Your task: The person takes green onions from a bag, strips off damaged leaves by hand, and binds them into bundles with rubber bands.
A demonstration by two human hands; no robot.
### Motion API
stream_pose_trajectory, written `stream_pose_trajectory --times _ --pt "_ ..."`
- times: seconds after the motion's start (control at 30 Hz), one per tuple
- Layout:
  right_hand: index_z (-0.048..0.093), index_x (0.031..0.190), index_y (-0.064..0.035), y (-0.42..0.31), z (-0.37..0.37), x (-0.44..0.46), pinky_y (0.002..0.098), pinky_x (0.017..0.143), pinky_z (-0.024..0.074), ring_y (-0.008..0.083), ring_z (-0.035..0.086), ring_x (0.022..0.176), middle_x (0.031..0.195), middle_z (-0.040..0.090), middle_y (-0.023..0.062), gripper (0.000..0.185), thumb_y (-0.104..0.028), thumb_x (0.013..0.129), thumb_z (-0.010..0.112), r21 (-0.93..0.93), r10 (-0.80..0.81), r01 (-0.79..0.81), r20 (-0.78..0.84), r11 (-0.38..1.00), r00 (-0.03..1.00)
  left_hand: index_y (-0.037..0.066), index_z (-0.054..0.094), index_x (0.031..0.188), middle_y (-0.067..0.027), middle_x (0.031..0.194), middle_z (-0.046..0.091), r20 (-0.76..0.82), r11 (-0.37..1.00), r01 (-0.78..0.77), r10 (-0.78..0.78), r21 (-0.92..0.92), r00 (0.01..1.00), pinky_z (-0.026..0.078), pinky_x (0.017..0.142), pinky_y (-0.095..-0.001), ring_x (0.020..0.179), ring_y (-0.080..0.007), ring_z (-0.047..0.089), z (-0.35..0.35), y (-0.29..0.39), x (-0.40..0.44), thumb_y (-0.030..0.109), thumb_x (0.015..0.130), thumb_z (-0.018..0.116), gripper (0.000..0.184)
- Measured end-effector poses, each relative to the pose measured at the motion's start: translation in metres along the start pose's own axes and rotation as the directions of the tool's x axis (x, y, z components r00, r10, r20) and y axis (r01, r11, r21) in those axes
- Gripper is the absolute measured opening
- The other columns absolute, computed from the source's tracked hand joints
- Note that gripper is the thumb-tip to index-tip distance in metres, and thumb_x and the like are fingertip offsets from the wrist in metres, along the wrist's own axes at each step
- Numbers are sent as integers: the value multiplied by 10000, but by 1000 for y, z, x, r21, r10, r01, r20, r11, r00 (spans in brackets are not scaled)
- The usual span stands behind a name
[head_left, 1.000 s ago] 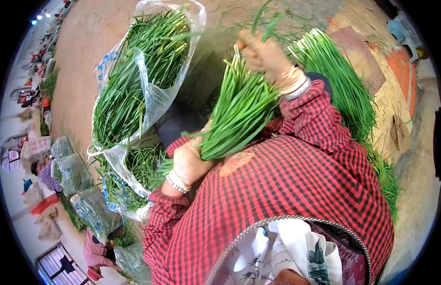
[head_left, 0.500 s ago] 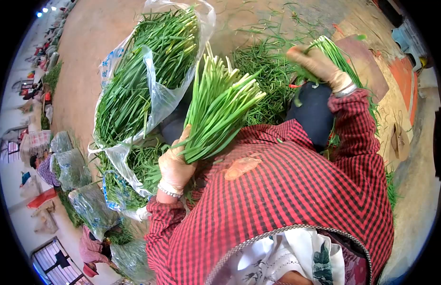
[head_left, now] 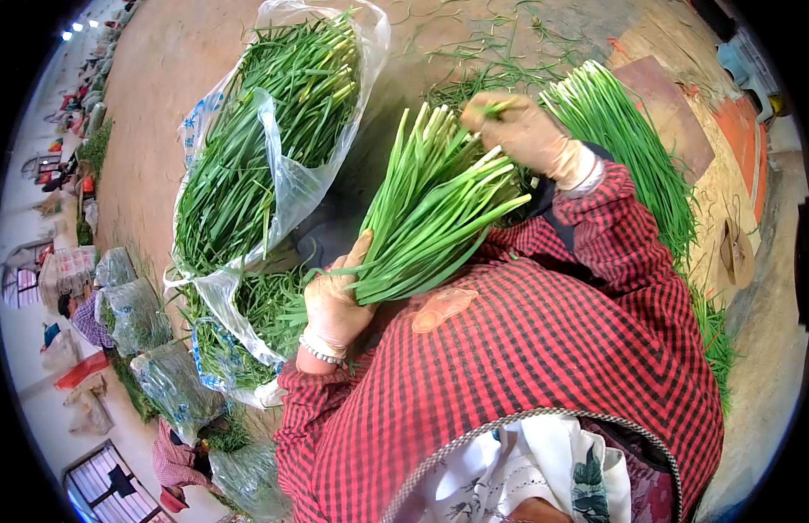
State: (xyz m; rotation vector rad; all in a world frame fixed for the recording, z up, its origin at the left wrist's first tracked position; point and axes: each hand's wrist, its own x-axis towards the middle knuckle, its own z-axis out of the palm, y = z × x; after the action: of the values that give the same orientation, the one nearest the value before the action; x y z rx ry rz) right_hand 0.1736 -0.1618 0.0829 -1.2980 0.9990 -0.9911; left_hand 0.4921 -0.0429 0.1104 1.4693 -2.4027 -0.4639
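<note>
My left hand (head_left: 336,305), gloved and wearing a beaded bracelet, is closed around the leafy lower part of a bunch of garlic chives (head_left: 435,218). The pale stem ends fan out up and to the right. My right hand (head_left: 522,131), also gloved, is just above those stem ends. Its fingers are pinched on a small green piece of garlic chive (head_left: 499,107), slightly blurred. To its right lies a neat pile of garlic chives (head_left: 618,144), white ends toward the top.
A clear plastic bag (head_left: 287,166) full of chives lies open at the left. Leaf scraps (head_left: 500,65) litter the floor ahead. A brown board (head_left: 670,118) and a bluish stool (head_left: 749,74) stand right. Wrapped bundles (head_left: 169,383) and a person (head_left: 173,462) are far left.
My right hand has moved left from beside the pile to the top of the held bunch, uncovering the pile. My left hand and the bunch have shifted slightly right.
</note>
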Motion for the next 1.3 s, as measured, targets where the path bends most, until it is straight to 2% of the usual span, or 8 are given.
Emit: stream_pose_trajectory --times 0.13,0.27,0.33,0.47,0.6,0.8,1.13,1.3 --pt "620 1054 -54 -10 -82 0 240 644 459 104 544 673 759 584 11 415 -430 879 641 -263 8 -161 -502 951 865 187 466 1369 -90 906 653 3 999 39 -39 -29 999 518 673 -380 777 -289 642 3 -10 -9 165 647 749 776" --pt "580 1169 5 27 -103 -1 326 846 486 213 621 957 1000 659 112 531 -393 833 686 -903 -240 -73 -190 424 952 209 471 1363 -91 971 648 63 993 63 -69 97 996 519 660 -376 797 -290 643 0 -8 -11 167 654 745 761" --pt "656 1045 -12 -8 -39 -4 354 816 492 239 629 897 979 662 152 545 -508 819 649 -552 70 -135 -138 823 988 191 500 1343 -67 964 660 91 983 55 -72 177 993 507 623 -380 783 -291 644 1 -4 -6 134 651 736 734" --pt "638 850 -28 -18 34 -11 349 642 474 251 606 667 722 631 120 444 -469 866 588 -564 65 57 194 824 979 234 467 1365 -57 1012 636 146 987 43 -67 157 987 510 671 -370 821 -286 631 2 -1 -3 91 642 716 778" --pt "645 844 -36 -10 21 -11 302 618 472 139 578 653 722 627 52 288 -303 900 555 -252 58 -29 105 967 993 228 476 1359 -56 1031 630 111 985 36 -55 168 992 505 659 -374 811 -283 628 -3 -4 -8 90 639 716 771" --pt "646 934 9 -4 -51 -3 303 795 462 171 586 847 905 648 69 407 -393 886 613 -704 -1 -87 -123 704 992 222 519 1331 -64 1002 651 33 954 -3 -7 299 999 496 621 -382 772 -285 634 -4 -9 -16 101 644 721 727" --pt "625 862 4 16 9 0 350 832 450 265 569 921 970 592 127 299 -295 851 628 -589 -107 215 213 779 971 289 488 1349 -66 1071 646 106 938 -88 55 335 993 513 636 -388 790 -293 643 1 -8 -12 35 587 704 831" --pt "601 1070 1 22 -62 -3 340 899 445 217 569 1004 1072 605 120 424 -356 846 652 -659 -31 -83 -160 748 987 251 516 1333 -72 1038 655 90 963 -52 29 265 996 503 640 -388 798 -293 647 -3 -9 -14 88 606 736 777"
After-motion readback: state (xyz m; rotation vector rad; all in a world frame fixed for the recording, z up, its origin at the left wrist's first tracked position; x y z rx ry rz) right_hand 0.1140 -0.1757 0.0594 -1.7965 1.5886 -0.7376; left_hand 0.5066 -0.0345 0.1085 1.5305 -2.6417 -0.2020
